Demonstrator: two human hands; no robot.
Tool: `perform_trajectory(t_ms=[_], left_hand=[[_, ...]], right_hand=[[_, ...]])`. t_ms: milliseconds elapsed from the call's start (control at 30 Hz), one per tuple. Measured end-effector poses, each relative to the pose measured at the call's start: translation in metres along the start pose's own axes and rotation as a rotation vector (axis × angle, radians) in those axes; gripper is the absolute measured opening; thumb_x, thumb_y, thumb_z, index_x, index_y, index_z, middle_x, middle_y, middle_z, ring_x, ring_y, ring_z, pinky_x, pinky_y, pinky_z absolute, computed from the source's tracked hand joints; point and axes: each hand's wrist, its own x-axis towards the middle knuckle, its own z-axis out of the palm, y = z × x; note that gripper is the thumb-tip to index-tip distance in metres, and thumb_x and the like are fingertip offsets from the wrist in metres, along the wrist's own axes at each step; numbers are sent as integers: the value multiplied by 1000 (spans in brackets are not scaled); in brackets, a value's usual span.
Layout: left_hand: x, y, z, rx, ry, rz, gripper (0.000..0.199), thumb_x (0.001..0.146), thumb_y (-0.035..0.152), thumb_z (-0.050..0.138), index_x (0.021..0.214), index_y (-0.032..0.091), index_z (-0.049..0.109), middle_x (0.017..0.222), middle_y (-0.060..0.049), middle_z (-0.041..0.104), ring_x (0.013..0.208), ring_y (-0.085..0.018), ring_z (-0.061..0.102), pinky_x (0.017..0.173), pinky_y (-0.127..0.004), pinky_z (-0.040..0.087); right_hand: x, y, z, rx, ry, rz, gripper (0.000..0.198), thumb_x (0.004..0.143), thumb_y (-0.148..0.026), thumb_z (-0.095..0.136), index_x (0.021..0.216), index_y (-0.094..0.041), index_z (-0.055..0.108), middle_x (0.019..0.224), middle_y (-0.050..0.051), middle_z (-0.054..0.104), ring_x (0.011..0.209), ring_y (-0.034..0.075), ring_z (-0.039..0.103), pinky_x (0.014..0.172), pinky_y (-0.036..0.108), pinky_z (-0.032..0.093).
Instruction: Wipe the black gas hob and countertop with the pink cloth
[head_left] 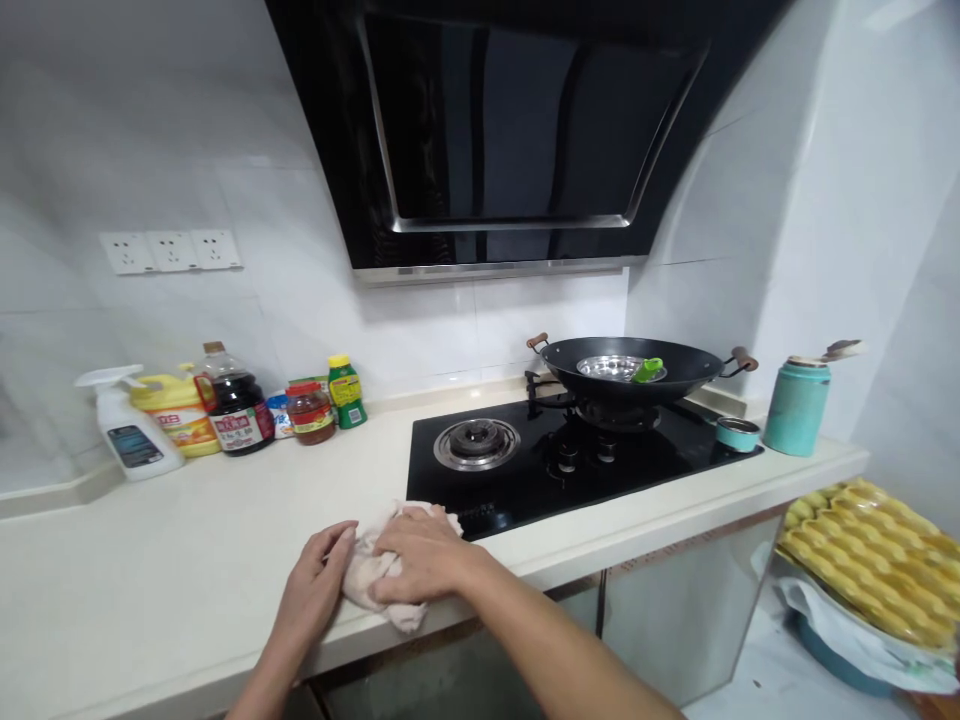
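Wiping, apparently, counter [225,560] beside cooktop [536,500], gripping cloth [366,572] in fingers of right hand [424,555]. Cannot tell whether pinching cloth with left hand [316,578]. Likely calls next for steady pressure.

Comprises one left hand [311,580] and one right hand [424,555], two in all. Shows one cloth [367,570], one black cooktop [510,485], two burners [477,442], two control knobs [568,458], one wok [690,362], two wooden wok handles [744,359] and one metal bowl [607,368]. Adds one range hood [517,130] and three wall sockets [172,250]. Includes one white spray bottle [135,435], one dark sauce bottle [238,410] and one green bottle [346,395], three in total. Also includes one yellow jug [180,412], one red-lidded jar [310,415], at least one blue-and-white packet [280,415], one turquoise canister [797,405], one small turquoise tin [737,434] and one blue basin [832,653]. Yellow trays [877,560]: stacked, number unclear.
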Motion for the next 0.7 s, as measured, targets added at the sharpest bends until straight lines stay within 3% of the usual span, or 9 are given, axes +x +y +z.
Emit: perform_trajectory(t_ms=[167, 300, 467, 700], left_hand=[[0, 5, -3, 52, -65, 18, 51, 80, 63, 50, 98, 22, 75, 113, -8, 75, 112, -30, 67, 99, -43, 53], [-2, 12, -2, 100, -108, 75, 49, 82, 63, 50, 95, 23, 75, 110, -8, 76, 105, -30, 69, 94, -42, 55], [-6, 17, 0, 129, -111, 114, 49, 82, 63, 50, 93, 23, 75, 105, -9, 77, 96, -29, 70, 83, -38, 58], [-8, 11, 2, 129, -142, 111, 49, 86, 64, 50, 99, 24, 75, 110, -8, 75, 101, -28, 69, 88, -37, 56]], right_hand=[[-43, 19, -8, 49, 106, -10, 45, 80, -55, 64, 117, -31, 66, 135, 3, 59, 130, 25, 46, 109, 46, 29], [-92, 45, -18, 63, 245, 131, 39, 76, -47, 71, 112, -31, 67, 133, 1, 58, 128, 23, 46, 110, 42, 27], [-151, 85, -36, -31, 351, 346, 31, 82, -40, 65, 111, -30, 68, 135, 3, 58, 128, 25, 48, 115, 47, 19], [-217, 148, -53, -193, 485, 459, 33, 86, -42, 56, 111, -24, 68, 137, 8, 61, 132, 27, 50, 111, 44, 32]])
